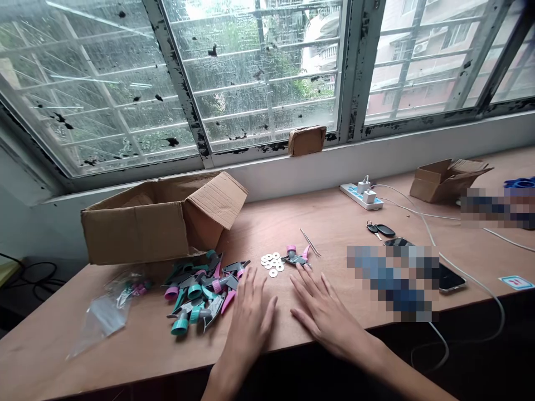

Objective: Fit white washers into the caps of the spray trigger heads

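My left hand (pixel 251 317) lies flat on the wooden table (pixel 334 234), fingers spread, right beside a pile of teal, pink and grey spray nozzle heads (pixel 203 292). My right hand (pixel 324 314) also rests flat, palm down, holding nothing. Just beyond its fingertips lies a single pink and grey nozzle head (pixel 296 257). A small cluster of white washers (pixel 272 263) sits between the hands' fingertips, and thin metal tweezers (pixel 310 242) lie a little farther back.
An open cardboard box (pixel 159 220) lies on its side at the back left, a clear plastic bag (pixel 108 309) in front of it. To the right are a power strip (pixel 361 196) with chargers, keys (pixel 380 229), a phone (pixel 449 277) and a small box (pixel 447 179).
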Demonstrator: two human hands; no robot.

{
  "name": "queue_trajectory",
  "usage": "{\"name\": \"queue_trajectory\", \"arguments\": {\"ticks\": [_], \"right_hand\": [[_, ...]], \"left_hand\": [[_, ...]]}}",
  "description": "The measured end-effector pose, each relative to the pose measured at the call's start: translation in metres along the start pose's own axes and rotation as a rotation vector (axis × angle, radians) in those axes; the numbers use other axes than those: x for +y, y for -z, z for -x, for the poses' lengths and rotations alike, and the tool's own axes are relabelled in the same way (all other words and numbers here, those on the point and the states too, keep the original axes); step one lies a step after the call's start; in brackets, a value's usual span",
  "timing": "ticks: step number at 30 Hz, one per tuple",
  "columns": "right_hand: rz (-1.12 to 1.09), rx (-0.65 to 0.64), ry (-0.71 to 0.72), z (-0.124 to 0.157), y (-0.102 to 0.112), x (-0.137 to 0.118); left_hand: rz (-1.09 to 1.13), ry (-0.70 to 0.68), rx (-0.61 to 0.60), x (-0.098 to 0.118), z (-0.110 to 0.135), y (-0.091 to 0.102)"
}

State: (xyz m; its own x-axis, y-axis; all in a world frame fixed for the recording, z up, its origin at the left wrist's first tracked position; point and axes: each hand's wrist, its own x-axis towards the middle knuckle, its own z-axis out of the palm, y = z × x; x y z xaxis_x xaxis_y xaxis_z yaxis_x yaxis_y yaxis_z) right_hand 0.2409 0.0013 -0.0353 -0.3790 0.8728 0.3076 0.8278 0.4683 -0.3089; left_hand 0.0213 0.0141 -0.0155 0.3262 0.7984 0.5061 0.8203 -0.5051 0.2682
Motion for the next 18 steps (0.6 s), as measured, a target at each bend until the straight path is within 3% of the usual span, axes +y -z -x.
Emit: {"name": "queue_trajectory", "arguments": {"ticks": [6,11,18], "right_hand": [[-0.017,-0.098,-0.05,-0.018,0.007,0.014],[0.025,-0.08,-0.197,-0.027,0.001,0.026],[0.034,-0.033,-0.169,-0.025,-0.004,0.029]], "left_hand": [[-0.251,0.027,0.032,-0.031,0.004,0.001],[-0.25,0.078,0.11,-0.028,0.003,0.012],[-0.095,0.029,0.138,-0.017,0.002,0.022]]}}
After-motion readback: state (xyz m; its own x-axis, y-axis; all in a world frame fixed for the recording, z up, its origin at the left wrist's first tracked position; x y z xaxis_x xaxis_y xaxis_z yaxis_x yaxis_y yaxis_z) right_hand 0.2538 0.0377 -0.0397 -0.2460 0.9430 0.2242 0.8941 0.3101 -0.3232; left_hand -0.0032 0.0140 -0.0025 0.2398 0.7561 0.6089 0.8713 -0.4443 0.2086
